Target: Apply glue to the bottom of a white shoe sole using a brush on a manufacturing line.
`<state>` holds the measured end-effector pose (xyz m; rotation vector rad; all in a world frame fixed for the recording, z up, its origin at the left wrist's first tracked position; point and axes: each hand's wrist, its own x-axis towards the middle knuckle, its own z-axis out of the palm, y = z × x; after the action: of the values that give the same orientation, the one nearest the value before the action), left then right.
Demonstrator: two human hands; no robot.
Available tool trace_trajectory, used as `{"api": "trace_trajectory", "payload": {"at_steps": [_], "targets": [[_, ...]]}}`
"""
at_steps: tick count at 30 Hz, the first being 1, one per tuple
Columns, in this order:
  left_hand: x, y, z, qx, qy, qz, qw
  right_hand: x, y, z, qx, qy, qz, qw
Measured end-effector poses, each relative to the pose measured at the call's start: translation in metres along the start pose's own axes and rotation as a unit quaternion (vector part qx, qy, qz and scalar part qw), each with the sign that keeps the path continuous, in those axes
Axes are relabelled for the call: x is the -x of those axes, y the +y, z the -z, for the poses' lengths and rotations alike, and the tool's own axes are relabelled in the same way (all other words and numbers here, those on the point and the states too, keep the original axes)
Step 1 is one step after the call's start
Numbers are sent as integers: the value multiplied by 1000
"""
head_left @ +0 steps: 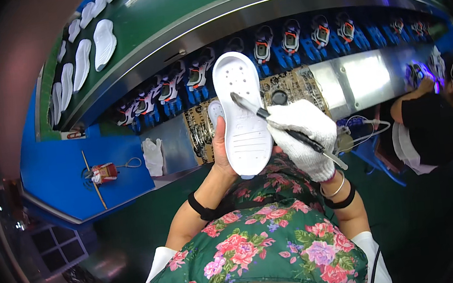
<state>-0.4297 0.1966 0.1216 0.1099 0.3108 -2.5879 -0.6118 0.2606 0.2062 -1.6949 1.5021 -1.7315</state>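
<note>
A white shoe sole [245, 136] stands nearly upright before me, with small holes near its top and ridged lines lower down. My bare left hand [220, 149] is closed on its left edge; part of another white sole [215, 110] shows behind it. In a white knitted glove, my right hand [306, 134] grips a brush [262, 113] with a dark handle. The brush's bristles meet the sole's face around the upper middle. Some of my left fingers are hidden behind the sole.
Beyond the taped cardboard [200, 130] runs a row of shoe uppers [290, 36] on blue holders. White soles [105, 44] lie on the green conveyor [164, 5]. A white glove [153, 156] lies left, near a small red box [105, 172]. Another person [433, 121] works at right.
</note>
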Motion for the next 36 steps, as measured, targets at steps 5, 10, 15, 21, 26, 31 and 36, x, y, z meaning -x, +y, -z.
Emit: {"api": "trace_trajectory", "payload": {"at_steps": [5,10,15,21,26,31,36], "targets": [[-9,-13,4,-85,-37,20,995,-14,2,10,71,-33,68,995],[1,-13,25,-212,26,0,977,1,-13,2,135,-72,103,983],[4,-10,21,-141,0,-20,990,5,-16,-5,14,-60,53,997],[-5,-13,5,-261,42,-59,963,12,-14,-14,52,-58,78,994],[-14,-11,3,-275,16,-114,955,16,-6,-14,-63,14,-47,997],[-22,-16,-3,-220,-12,-125,967,26,-7,-15,21,-49,71,996],[-31,-16,-4,-214,18,-121,969,33,5,-8,-111,17,-81,990]]}}
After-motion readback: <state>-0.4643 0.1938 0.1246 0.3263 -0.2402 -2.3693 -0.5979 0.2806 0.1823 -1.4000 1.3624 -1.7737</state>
